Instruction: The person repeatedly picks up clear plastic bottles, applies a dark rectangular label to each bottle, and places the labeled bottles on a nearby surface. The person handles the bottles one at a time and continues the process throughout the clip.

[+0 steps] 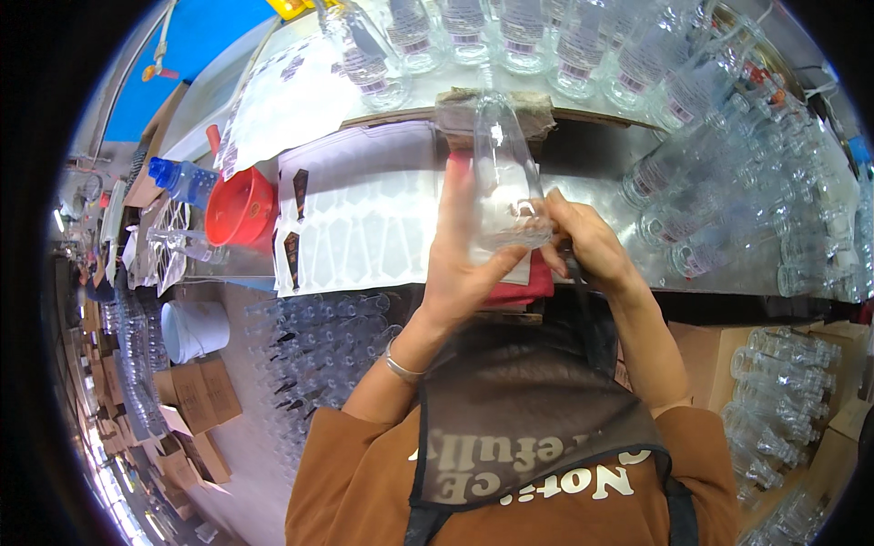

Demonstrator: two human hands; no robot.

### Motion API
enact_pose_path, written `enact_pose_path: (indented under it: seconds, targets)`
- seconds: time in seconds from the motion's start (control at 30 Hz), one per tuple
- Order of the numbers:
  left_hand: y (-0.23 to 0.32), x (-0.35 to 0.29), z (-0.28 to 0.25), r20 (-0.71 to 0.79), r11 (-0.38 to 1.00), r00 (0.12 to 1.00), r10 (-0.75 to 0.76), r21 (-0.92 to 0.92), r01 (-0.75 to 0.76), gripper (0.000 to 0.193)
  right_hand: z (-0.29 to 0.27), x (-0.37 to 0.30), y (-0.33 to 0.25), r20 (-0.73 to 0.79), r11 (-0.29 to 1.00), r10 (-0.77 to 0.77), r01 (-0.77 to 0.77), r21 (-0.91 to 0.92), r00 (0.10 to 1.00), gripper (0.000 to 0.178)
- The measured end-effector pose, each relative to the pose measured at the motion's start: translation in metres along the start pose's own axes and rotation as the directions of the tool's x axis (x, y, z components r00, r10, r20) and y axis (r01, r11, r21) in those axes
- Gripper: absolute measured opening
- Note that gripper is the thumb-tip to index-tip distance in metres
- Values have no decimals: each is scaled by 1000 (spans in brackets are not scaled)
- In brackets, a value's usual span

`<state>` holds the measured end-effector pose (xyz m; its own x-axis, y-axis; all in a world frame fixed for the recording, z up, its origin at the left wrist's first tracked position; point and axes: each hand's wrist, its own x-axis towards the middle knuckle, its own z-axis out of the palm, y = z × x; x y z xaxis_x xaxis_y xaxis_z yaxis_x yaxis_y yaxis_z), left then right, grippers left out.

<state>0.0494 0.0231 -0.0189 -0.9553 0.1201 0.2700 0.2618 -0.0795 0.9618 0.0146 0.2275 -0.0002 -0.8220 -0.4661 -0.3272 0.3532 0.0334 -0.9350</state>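
Steady the clear glass bottle, neck over the cloth-covered rest at the worktop, with the left hand clamped along its side, using light pressure from the right hand, fingers bunched beside its base, their grip unclear.

white lettering on the brown shirt, partly under the dark apron; bottle labels too small to read

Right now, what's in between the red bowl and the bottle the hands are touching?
The head view shows a white sheet with pale shapes next to the red bowl, then the left hand against the glass bottle.
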Motion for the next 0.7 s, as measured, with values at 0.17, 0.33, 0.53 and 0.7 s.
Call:
enact_pose_path:
  seconds: [0.17, 0.33, 0.53, 0.7]
  targets:
    - [-16, -12, -17, 128, 759, 982, 136, 624, -186, 95, 15, -13, -3, -150, 760, -324, 163, -630, 934, 34]
    - [-15, -21, -53, 85, 731, 991, 105, 669, -135, 95, 22, -25, -13, -196, 688, -267, 44, -725, 944, 37]
    - [-70, 26, -239, -370, 190, 908, 195, 923, 335, 77, 15, -21, -1, -216, 728, -288, 67, -682, 933, 37]
    - [-51, 55, -238, -415, 217, 902, 116, 897, 385, 67, 11, -19, -3, -286, 730, -325, 47, -682, 901, 36]
